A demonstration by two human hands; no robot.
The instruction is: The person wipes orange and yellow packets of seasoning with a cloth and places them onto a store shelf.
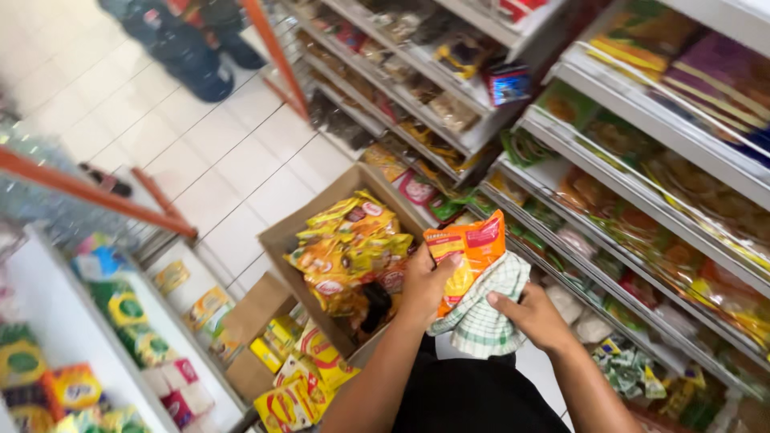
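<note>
While the left hand (pixel 427 282) gripped an orange snack packet (pixel 467 250) with fingers closed around its lower edge, the right hand (pixel 536 314) pressed a green-checked cloth (pixel 481 309) against the packet's underside, fingers clamped on the fabric. Just left of the left hand sat an open cardboard box (pixel 282 237) of yellow packets (pixel 346 248); shelves (pixel 642 188) ran beyond the right hand.

Glossy plastic snack packet (pixel 469 248), woven checked cloth (pixel 481 309), matt cardboard box (pixel 321 210).
</note>
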